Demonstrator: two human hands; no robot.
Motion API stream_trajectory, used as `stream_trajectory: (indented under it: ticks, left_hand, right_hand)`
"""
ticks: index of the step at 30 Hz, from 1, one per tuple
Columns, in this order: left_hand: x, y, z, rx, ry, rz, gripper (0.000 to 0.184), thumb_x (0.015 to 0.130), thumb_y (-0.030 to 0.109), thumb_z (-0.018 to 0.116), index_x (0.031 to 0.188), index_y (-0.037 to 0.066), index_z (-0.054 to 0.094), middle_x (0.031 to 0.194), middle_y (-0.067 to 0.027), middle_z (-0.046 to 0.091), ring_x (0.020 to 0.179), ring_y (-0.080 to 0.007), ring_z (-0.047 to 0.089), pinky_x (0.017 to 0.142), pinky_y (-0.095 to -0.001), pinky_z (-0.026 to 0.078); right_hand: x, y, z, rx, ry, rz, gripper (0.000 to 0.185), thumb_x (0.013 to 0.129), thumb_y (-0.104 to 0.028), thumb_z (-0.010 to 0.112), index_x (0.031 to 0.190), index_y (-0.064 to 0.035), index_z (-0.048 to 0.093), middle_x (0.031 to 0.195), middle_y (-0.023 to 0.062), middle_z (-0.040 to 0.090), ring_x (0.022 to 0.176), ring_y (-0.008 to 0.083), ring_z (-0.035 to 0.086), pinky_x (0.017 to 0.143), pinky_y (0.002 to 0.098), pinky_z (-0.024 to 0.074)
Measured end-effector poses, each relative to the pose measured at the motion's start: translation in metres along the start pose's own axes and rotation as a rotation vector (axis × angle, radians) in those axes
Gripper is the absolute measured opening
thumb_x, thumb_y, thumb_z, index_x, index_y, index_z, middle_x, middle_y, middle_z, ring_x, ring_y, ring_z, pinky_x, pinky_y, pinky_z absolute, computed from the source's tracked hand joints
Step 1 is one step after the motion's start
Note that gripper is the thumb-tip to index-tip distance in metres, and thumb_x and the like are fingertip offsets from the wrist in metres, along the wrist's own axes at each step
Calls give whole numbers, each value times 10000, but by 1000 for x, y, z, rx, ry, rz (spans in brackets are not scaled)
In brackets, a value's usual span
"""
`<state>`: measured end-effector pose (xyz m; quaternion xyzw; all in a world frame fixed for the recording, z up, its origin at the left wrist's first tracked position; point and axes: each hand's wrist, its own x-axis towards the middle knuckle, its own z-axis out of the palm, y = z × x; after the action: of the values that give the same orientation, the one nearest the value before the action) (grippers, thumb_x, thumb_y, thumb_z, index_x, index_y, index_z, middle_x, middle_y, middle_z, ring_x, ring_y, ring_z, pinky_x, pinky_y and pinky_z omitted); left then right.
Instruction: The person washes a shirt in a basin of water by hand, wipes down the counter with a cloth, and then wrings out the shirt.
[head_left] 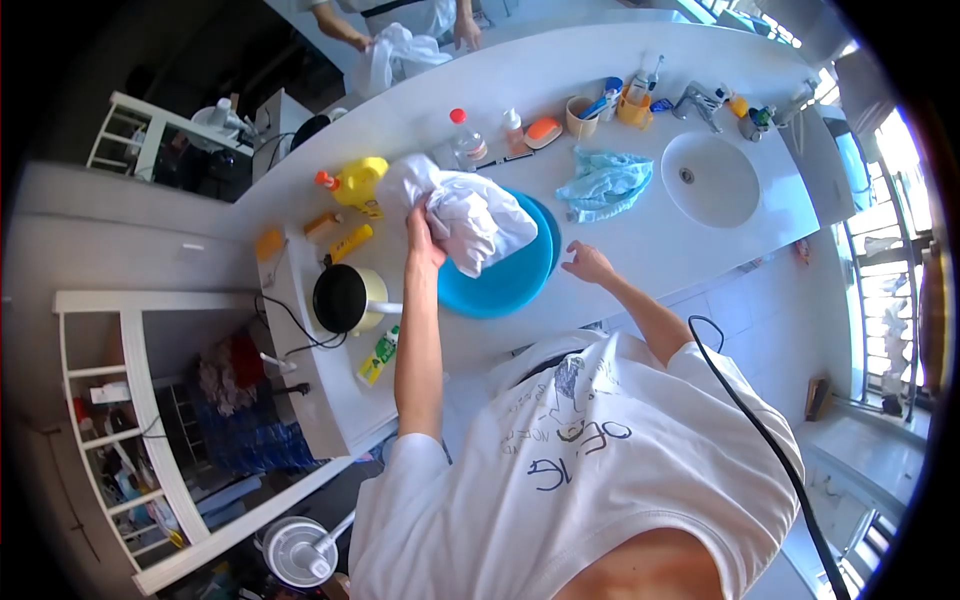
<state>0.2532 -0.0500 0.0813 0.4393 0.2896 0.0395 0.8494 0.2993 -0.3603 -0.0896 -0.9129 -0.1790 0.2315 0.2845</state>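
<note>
Your left hand (424,240) is closed on the bunched white cloth (480,218), which spreads from eleven to three o'clock of your grip, partly over the blue basin (500,296); folds seem to hide some fingertips. At the basin's three o'clock, your right hand (590,264) hangs loosely curled, empty.

- White cloth (482,222): bunched and crumpled, with deep folds across its surface. It is gripped at its left side in the left hand (425,240). A rounded bulge is formed at the upper left; the larger, loosely gathered part is spread to the right, across the upper part of the basin.
- Blue basin (497,292): round, smooth-walled and open at the top. It is set on the white counter (610,240), its interior partly hidden by the cloth.
</note>
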Motion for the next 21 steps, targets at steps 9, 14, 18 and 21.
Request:
stream_trajectory:
  ticks: [9, 14, 18, 21]
  left_hand:
    - [26, -146, -112, 872, 346, -392, 443, 805, 487, 553, 1048, 129, 648, 866, -48, 596, 729, -217, 568, 657, -409, 490]
    - [3, -177, -128, 1056, 257, -101, 281, 796, 333, 599, 919, 95, 686, 817, -75, 664, 748, -242, 632, 708, -367, 496]
    - [-9, -200, -115, 1329, 112, 44, 285, 784, 325, 619, 932, 89, 682, 900, -137, 689, 844, -296, 658, 756, -353, 496]
    - [-21, -223, -102, 1443, 94, 42, 293, 774, 341, 636, 929, 98, 686, 890, -117, 691, 834, -306, 654, 762, -358, 495]
  right_hand:
    - [-27, 91, -42, 415, 76, 180, 269, 842, -285, 618, 1031, -96, 646, 826, 105, 674, 683, 174, 645, 636, 306, 518]
    - [-63, 139, -63, 759, 153, 403, 283, 883, -300, 587, 1061, -83, 623, 816, 23, 604, 688, 102, 571, 597, 239, 481]
    - [-91, 184, -76, 941, 111, 491, 288, 885, -308, 586, 1080, -98, 614, 808, 12, 587, 677, 98, 558, 584, 230, 468]
    - [-109, 223, -95, 1308, 294, 544, 272, 867, -289, 603, 1057, -95, 611, 809, 15, 589, 653, 101, 550, 561, 226, 450]
